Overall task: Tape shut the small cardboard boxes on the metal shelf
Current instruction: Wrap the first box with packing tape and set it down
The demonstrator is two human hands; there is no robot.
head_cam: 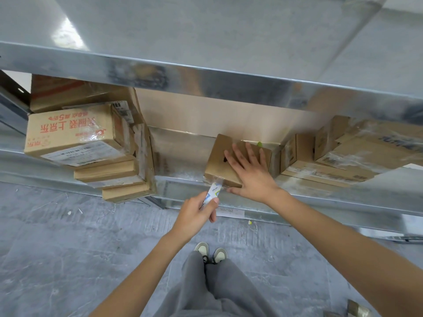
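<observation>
At the front edge of the metal shelf [183,170], a small cardboard box [219,161] sits square and plain brown, its matte top dented by a dark slit. Your right hand [249,172] lies flat on it, fingers straight and spread, thumb along the box's front face. Your left hand [194,213] curls around a small white, blue-printed tool [211,195]; its lettering is too small to read. Its tip meets a glossy strip of clear tape [216,180] at the box's front left corner. Toward the shelf's left end, a stack of flat cartons [91,147] overhangs the edge, the top one printed with red Chinese characters and a white shipping label. Toward the right end lie taped boxes [332,156] with crinkled film. The shelf is dull galvanised steel; below is a scuffed grey concrete floor [68,248].
</observation>
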